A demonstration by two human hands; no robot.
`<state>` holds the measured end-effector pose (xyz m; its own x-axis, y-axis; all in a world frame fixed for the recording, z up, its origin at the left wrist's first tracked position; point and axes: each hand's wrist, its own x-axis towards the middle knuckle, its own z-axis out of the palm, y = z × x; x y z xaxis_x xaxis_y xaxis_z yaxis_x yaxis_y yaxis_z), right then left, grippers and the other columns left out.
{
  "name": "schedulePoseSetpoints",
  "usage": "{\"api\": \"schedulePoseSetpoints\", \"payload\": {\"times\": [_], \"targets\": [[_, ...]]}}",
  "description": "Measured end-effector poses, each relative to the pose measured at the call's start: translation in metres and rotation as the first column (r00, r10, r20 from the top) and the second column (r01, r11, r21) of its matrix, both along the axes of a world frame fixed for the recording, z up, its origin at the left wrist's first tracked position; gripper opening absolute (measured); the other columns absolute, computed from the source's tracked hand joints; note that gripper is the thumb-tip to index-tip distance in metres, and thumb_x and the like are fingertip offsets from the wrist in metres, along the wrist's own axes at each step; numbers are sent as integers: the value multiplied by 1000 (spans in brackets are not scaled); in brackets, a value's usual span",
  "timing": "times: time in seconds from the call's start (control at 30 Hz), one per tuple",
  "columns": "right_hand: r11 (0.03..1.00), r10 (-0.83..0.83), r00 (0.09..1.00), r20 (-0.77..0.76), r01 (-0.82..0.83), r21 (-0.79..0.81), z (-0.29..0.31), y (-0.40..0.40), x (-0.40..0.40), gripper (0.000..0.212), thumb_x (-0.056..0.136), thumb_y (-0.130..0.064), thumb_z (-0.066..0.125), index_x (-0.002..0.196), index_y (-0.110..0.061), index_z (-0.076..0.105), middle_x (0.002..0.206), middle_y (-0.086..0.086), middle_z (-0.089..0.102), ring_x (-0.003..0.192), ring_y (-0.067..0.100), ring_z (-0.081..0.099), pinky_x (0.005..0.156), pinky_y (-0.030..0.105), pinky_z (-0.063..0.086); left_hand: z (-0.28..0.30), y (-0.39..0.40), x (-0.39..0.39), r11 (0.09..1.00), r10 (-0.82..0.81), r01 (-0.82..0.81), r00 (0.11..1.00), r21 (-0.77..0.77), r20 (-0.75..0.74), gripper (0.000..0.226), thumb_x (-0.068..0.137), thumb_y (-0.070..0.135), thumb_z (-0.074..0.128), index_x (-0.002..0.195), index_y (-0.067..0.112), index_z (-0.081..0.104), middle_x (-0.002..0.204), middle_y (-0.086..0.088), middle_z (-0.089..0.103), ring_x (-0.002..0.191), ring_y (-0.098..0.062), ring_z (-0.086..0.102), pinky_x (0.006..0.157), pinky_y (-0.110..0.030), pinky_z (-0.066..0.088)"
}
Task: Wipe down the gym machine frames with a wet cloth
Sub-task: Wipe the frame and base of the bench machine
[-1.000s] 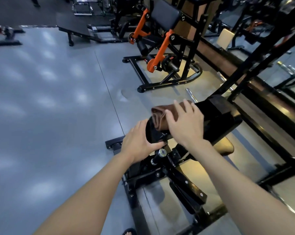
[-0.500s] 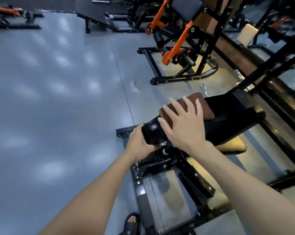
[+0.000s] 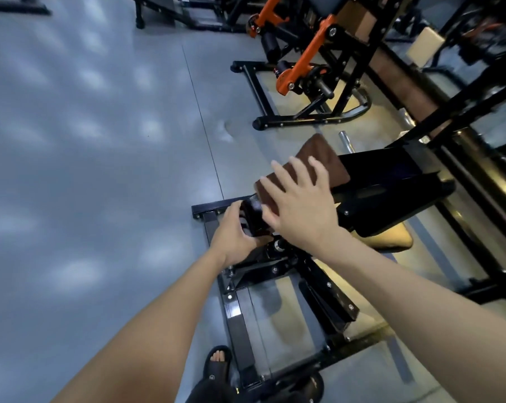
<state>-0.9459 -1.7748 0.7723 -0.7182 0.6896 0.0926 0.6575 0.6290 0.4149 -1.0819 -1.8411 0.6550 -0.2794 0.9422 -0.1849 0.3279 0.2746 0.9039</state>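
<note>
Your right hand (image 3: 301,210) is hovering with fingers (image 3: 283,173) spread, holding nothing; whether it is touching the brown cloth (image 3: 318,161) is unclear. The cloth is lying on the black pad (image 3: 391,175) of the machine. Your left hand (image 3: 234,231) is gripping the pad's near end. Risk: the loose cloth is liable to slide off onto the floor (image 3: 100,141). Motion blur is obscuring the fingertips; the frame (image 3: 240,324) beneath is partly hidden by your arms

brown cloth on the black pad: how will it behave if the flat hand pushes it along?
The brown cloth lies folded and follows the pad's curve, so it is probably limp and will bunch instead of sliding as a slab. The right hand has its fingers spread over it; broad pressure should drag it evenly. Its end overhangs the pad's edge and may flop.
</note>
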Motion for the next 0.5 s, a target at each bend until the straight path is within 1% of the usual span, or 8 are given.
{"api": "schedulePoseSetpoints", "payload": {"times": [0.07,0.1,0.17,0.27,0.33,0.4,0.43,0.5], "targets": [[968,-242,951,-194,249,10,18,24,20,56,99,-59,37,148,-37,49,157,-1,46,146,35,33,120,64,15,-4,1,1,1000,7,-7,1000,3,8,93,63,50,94,137,29,42,129,12,50,110,-3,56,100,-29,49],[934,-349,883,-312,355,-40,22,30,26,54,100,-59,35,149,-39,47,155,-4,48,144,32,36,119,64,18,-5,1,1,1000,2,-2,1000,0,7,98,64,51,93,142,28,39,133,11,46,115,-6,53,104,-30,46],[912,-391,819,-420,405,-59,14,20,23,49,102,-54,37,147,-38,49,152,-5,51,141,31,39,119,60,21,-8,1,1,1000,-1,1,1000,-20,11,104,66,53,92,148,27,34,138,11,41,121,-6,47,106,-27,41],[983,-116,940,-321,155,96,-14,-10,3,43,100,-42,45,137,-27,60,146,2,55,141,37,42,122,60,17,-9,2,4,1000,12,-12,1000,-18,-3,100,64,50,92,144,28,35,134,9,39,115,-10,51,101,-30,46],[999,12,980,-196,-4,41,-29,-25,-12,43,98,-41,46,133,-22,63,139,4,58,141,36,42,125,54,12,-12,-1,4,1000,11,-11,999,5,-48,93,70,35,86,146,26,33,141,3,41,121,-21,55,102,-42,51],[997,64,990,-126,-69,-38,-38,-32,-13,44,96,-44,49,132,-23,64,138,3,58,140,32,43,125,49,9,-12,-3,4,1000,-11,10,996,-14,-88,86,83,17,77,152,25,26,150,-4,44,133,-25,52,109,-46,47],[995,84,989,-123,-91,-48,-37,-31,-6,44,97,-44,49,133,-23,64,141,2,58,141,31,43,126,48,11,-12,-2,3,1000,-7,4,996,-27,-90,84,84,20,77,152,27,28,149,-5,47,133,-24,53,109,-46,47],[994,98,980,-173,-104,-27,-28,-24,14,45,99,-45,49,136,-24,64,147,3,55,144,30,42,126,50,16,-5,2,4,1000,5,-6,998,-26,-66,84,72,45,87,140,34,39,139,1,53,124,-18,58,103,-45,52]]}}
